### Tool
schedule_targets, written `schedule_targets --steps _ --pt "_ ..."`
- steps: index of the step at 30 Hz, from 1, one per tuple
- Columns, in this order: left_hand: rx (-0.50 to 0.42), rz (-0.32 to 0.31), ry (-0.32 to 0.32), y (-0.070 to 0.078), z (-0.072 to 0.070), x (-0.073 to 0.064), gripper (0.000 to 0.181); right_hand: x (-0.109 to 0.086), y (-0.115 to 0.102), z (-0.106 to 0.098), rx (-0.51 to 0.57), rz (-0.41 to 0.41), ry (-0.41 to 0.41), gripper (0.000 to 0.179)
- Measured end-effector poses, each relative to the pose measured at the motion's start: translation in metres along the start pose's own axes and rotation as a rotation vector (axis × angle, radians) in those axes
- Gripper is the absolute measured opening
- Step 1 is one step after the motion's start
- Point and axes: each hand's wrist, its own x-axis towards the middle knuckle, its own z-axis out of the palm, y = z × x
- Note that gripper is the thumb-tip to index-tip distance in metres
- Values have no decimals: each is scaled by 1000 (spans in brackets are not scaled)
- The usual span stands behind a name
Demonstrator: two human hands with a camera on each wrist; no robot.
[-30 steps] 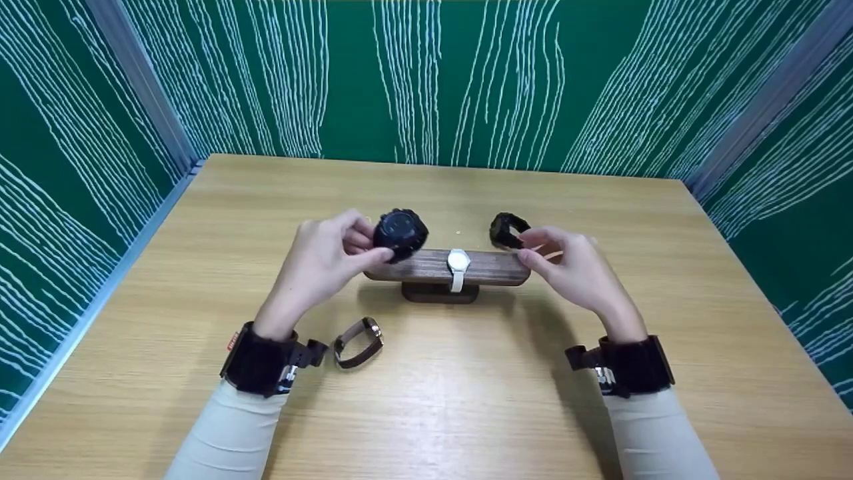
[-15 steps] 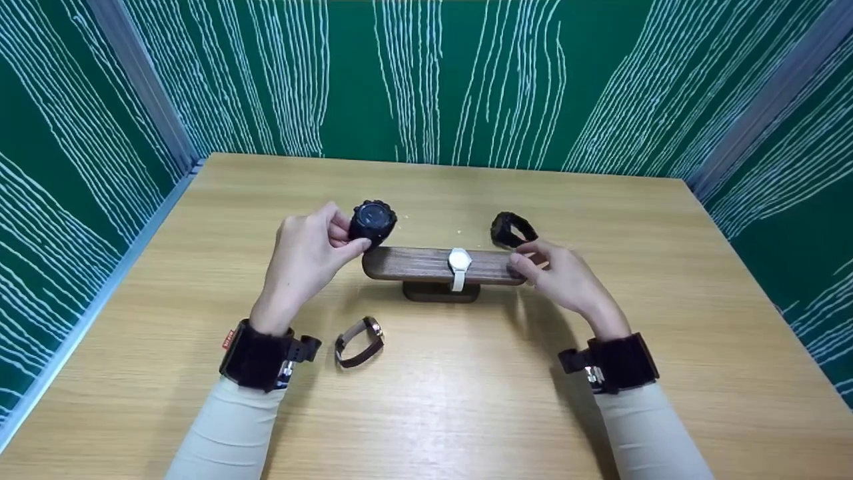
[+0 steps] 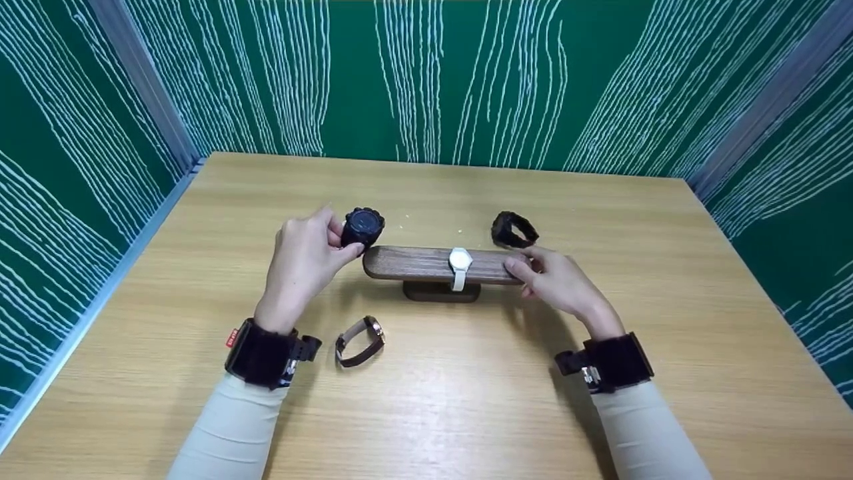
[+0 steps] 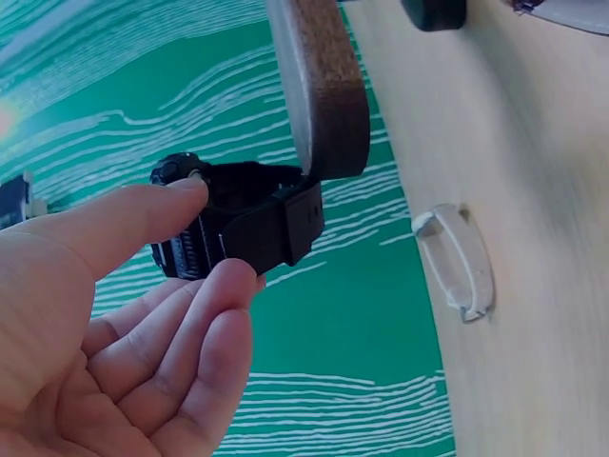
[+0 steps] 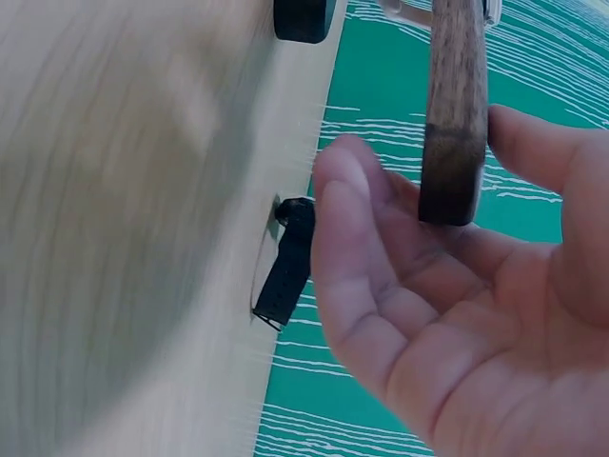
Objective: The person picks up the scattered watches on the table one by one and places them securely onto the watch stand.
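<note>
My left hand [image 3: 300, 260] pinches a black watch [image 3: 364, 225] between thumb and fingers at the left end of the brown wooden watch stand [image 3: 413, 262]. In the left wrist view the watch's closed strap [image 4: 276, 224] hangs as a loop, right at the tip of the stand's bar [image 4: 333, 114]. My right hand [image 3: 556, 280] grips the bar's right end, thumb on the near side and fingers curled beneath and behind. A white watch [image 3: 460, 261] is fastened round the bar, right of its middle.
Behind the stand's right end lies another black watch [image 3: 513, 229]. A brown leather-strap watch [image 3: 360, 342] rests on its side nearer the front. A pale looped strap [image 4: 457, 262] lies on the table beyond my left hand. Green patterned walls enclose the table [image 3: 426, 413].
My left hand has carried the black watch leftward, from above the bar to just off its left end, and lowered it slightly. My right hand has moved left, further onto the bar's right end.
</note>
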Motion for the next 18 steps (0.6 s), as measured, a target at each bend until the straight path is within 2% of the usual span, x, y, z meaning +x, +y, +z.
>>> schedule_targets --steps 10,18 --pt "-5 -11 -3 0 4 -2 27 2 1 5 80 8 14 56" --pt "-8 -30 -46 -1 7 -4 27 2 1 5 110 35 3 59"
